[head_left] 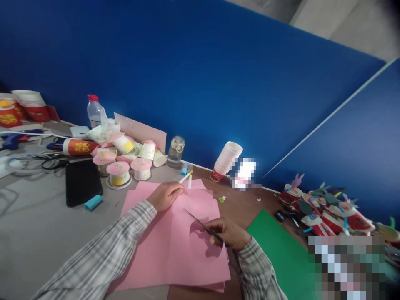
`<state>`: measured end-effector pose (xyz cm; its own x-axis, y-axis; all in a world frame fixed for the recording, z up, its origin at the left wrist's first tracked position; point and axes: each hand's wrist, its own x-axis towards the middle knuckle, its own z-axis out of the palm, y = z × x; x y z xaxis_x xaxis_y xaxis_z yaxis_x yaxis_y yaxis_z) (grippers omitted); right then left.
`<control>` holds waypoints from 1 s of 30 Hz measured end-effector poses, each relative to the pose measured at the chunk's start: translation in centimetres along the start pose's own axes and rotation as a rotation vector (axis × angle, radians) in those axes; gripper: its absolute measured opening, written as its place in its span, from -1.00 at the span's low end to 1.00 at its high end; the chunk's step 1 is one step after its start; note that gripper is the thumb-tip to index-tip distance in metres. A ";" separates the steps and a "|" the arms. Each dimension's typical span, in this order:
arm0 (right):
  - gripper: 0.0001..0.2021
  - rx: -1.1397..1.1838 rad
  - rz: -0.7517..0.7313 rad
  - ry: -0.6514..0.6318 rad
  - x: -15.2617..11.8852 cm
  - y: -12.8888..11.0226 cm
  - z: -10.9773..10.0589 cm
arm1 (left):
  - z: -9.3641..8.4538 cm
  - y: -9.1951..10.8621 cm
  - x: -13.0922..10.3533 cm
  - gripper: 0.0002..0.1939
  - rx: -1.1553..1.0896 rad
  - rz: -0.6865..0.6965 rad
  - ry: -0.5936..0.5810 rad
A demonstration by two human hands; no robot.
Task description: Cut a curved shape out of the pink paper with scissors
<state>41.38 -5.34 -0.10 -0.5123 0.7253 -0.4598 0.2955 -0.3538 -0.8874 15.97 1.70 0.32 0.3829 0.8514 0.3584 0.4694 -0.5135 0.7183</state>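
Several pink paper sheets (162,250) lie stacked on the table in front of me. My left hand (165,196) rests at their upper part, its fingers pinched together on the pink paper. Dark scissors (200,221) are gripped in my right hand (229,233), over the right part of the sheets, with the blades pointing up and left. A curved cut edge shows in the top sheet near the blades. Two thin pens or sticks (190,181) lie just beyond my left hand.
Decorated paper cups (118,173), a black phone (83,182) and a blue marker cap (93,202) are left. A glass jar (175,151) and stacked cups (227,158) stand behind. Green card (278,254) and red cup crafts (331,221) are right.
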 end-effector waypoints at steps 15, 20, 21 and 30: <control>-0.64 0.018 -0.054 0.038 0.2 0.0 0.1 | 0.1 -0.4 0.1 -0.81 0.039 -0.033 0.070; -0.64 0.017 -0.056 0.046 0.3 0.0 0.0 | 0.2 -0.6 0.1 -0.82 0.041 -0.042 0.077; -0.63 0.016 -0.056 0.049 0.3 0.0 0.0 | 0.2 -0.6 0.2 -0.82 0.040 -0.043 0.077; -0.64 0.007 -0.065 0.060 0.4 0.0 0.2 | 0.3 -0.8 0.1 -0.82 0.031 -0.054 0.099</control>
<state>40.98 -5.16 -0.26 -0.4810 0.7808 -0.3987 0.2573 -0.3090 -0.9156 15.85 2.19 -0.36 0.2771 0.8833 0.3781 0.5124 -0.4688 0.7195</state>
